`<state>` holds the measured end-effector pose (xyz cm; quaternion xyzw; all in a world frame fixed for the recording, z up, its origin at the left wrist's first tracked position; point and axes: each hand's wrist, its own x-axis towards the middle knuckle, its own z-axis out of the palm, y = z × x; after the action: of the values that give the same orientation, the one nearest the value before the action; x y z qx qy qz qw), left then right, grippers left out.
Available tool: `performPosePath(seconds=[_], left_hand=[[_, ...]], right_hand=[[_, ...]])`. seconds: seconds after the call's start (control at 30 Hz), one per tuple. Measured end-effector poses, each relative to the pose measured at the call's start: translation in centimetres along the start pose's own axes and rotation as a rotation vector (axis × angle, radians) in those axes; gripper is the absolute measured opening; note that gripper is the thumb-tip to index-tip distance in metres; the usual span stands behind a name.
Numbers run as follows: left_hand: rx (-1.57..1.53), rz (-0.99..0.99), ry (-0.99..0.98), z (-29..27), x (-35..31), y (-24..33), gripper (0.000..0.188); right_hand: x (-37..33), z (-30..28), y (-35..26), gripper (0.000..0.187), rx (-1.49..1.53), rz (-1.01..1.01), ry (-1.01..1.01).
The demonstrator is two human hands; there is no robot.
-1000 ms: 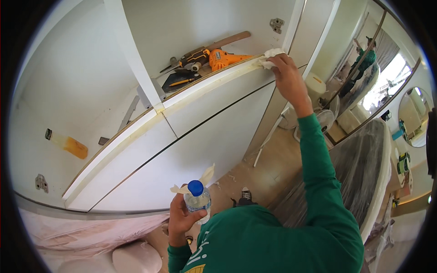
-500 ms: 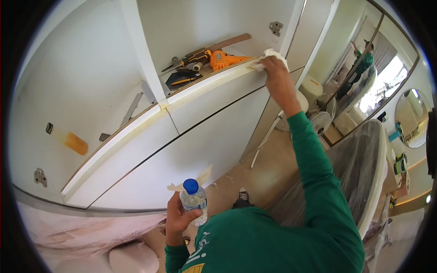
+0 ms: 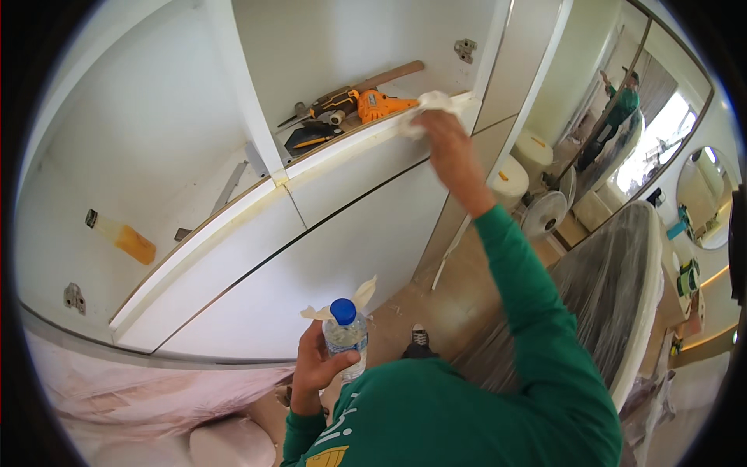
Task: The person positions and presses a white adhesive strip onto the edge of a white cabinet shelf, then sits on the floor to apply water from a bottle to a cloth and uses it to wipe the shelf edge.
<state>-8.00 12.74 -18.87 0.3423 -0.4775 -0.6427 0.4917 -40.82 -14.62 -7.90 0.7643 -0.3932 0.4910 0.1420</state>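
Note:
My left hand (image 3: 315, 366) is wrapped round a clear plastic bottle (image 3: 345, 335) with a blue cap, held upright in front of my chest. A pale scrap of cloth or paper (image 3: 364, 293) sticks out beside the bottle neck. With my arm stretched out, my right hand (image 3: 450, 152) presses a crumpled white cloth (image 3: 436, 101) onto the white front edge (image 3: 350, 144) of the cabinet, near its right end. The fingers are partly blurred and closed on the cloth. Yellowish residue marks the edge by the divider.
Inside the cabinet (image 3: 148, 86) lie an orange power tool (image 3: 381, 105), a yellow-black drill-like tool (image 3: 334, 101), pliers (image 3: 311, 140) and a bottle of amber liquid (image 3: 123, 237). Plastic-wrapped furniture (image 3: 576, 296) stands at right, pink sheeting (image 3: 156, 389) at lower left. A fan (image 3: 545, 214) stands beyond.
My right hand has slid the cloth leftward along the cabinet edge. My left hand and the bottle have shifted slightly right in the picture, still held the same way.

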Motion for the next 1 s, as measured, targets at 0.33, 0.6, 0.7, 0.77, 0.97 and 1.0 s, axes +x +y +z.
performPosePath(seconds=[0.33, 0.6, 0.7, 0.77, 0.97, 1.0], left_hand=[[-0.005, -0.015, -0.012, -0.3, -0.3, 0.5, 0.069], [0.03, -0.012, -0.021, -0.3, 0.1, 0.1, 0.07], [0.076, 0.034, -0.063, -0.2, 1.0, 0.5, 0.07], [0.082, 0.063, -0.069, -0.5, 0.9, 0.2, 0.071], [0.06, 0.012, -0.068, -0.9, 0.6, 0.5, 0.073], [0.085, 0.017, -0.086, -1.0, 0.7, 0.4, 0.072]], right_hand=[[0.0, -1.4, 3.3, 0.05, -0.044, -0.03, -0.03], [-0.1, -0.6, 1.3, 0.047, -0.021, 0.027, -0.044], [0.8, -3.0, 6.5, 0.047, -0.104, 0.129, -0.043], [1.2, -3.2, 6.1, 0.047, -0.144, 0.215, -0.049], [0.5, -2.9, 6.3, 0.049, -0.121, 0.113, -0.036], [0.8, -3.7, 8.2, 0.049, -0.171, 0.15, -0.025]])
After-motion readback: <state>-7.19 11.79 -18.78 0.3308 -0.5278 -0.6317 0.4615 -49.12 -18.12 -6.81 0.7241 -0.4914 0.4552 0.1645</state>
